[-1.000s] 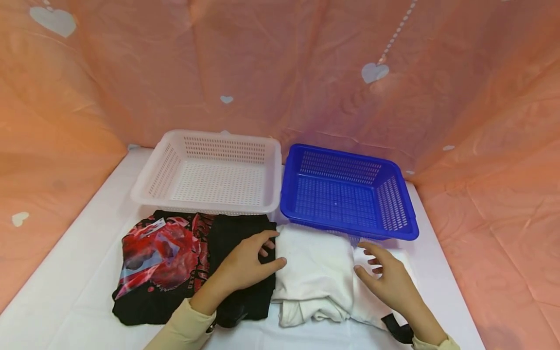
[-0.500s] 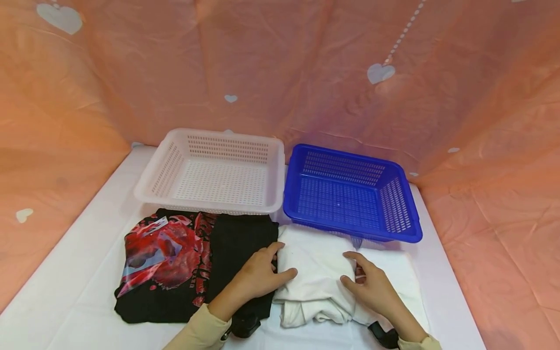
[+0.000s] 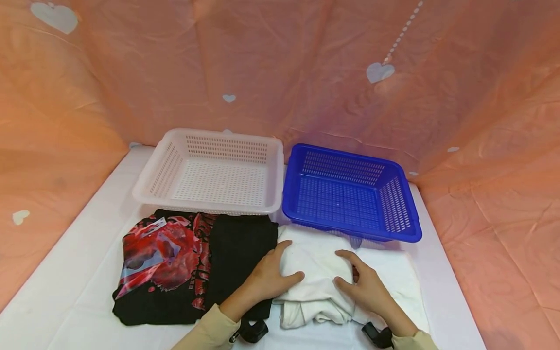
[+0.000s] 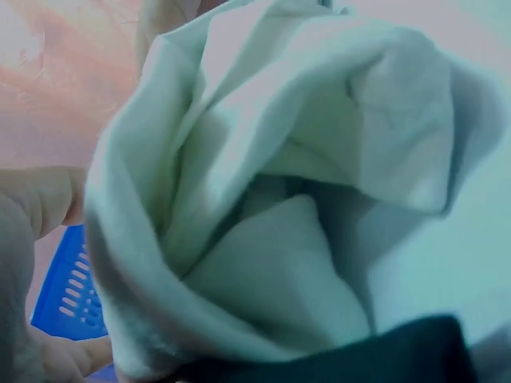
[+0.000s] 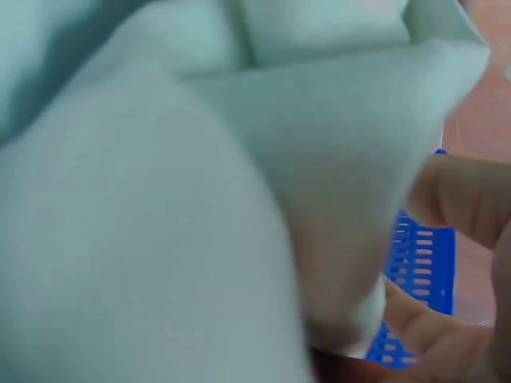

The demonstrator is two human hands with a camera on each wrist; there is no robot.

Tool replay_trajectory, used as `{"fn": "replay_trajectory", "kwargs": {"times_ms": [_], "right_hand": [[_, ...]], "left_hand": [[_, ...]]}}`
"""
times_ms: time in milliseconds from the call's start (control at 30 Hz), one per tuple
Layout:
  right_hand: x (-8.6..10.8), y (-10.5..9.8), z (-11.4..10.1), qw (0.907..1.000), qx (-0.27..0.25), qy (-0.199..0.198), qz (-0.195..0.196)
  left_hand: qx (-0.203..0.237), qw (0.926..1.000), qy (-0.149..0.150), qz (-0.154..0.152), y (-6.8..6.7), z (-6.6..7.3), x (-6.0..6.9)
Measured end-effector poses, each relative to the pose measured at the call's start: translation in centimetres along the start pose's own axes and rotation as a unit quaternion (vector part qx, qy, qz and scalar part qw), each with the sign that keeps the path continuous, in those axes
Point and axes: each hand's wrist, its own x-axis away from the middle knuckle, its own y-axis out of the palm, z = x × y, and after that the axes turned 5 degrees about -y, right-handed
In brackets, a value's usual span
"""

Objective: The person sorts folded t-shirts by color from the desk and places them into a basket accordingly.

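A folded white garment (image 3: 317,267) lies between my two hands in the head view. My left hand (image 3: 266,278) grips its left side, thumb and forefinger over the top edge. On the opposite side, my right hand (image 3: 366,288) grips it with thumb and forefinger on top. Some fingers of both hands are hidden beside or beneath the cloth. In the left wrist view, loose folds of the white garment (image 4: 231,263) hang open at the near end. The right wrist view has the cloth (image 5: 343,152) close up and blurred, with fingers curled at its edge.
Another folded white cloth (image 3: 400,279) lies to the right. On the left are a folded black shirt with a red print (image 3: 168,255) and a plain black folded cloth (image 3: 240,243). A white basket (image 3: 205,206) and a blue basket (image 3: 345,229) stand behind, before an orange curtain (image 3: 280,63).
Both hands have moved inward onto the white garment, the left one rightward and the right one leftward, and have taken hold of its sides. The baskets and black clothes stay put.
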Motion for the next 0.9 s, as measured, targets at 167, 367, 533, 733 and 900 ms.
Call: {"fn": "replay_trajectory", "kwargs": {"times_ms": [167,367,533,733,900], "right_hand": [[-0.3,0.6,-0.5,0.9999,-0.005,0.010,-0.001],[0.3,0.5,-1.0,0.9985,-0.048,0.017,0.019],[1.1,-0.1,-1.2,0.9942,-0.105,0.007,0.024],[2.2,-0.6,-1.6,0.9883,-0.139,-0.050,0.038],[3.2,-1.2,-2.3,0.9659,-0.203,-0.154,0.047]], "left_hand": [[0.022,0.9998,0.004,0.003,-0.2,-0.1,-0.3],[0.059,0.9980,0.014,-0.021,-0.5,-0.2,-0.1],[0.126,0.9897,0.032,-0.060,-0.9,0.0,0.7],[0.203,0.9735,0.049,-0.094,-1.3,0.5,2.1],[0.231,0.9628,0.077,-0.118,-2.1,1.4,3.1]]}}
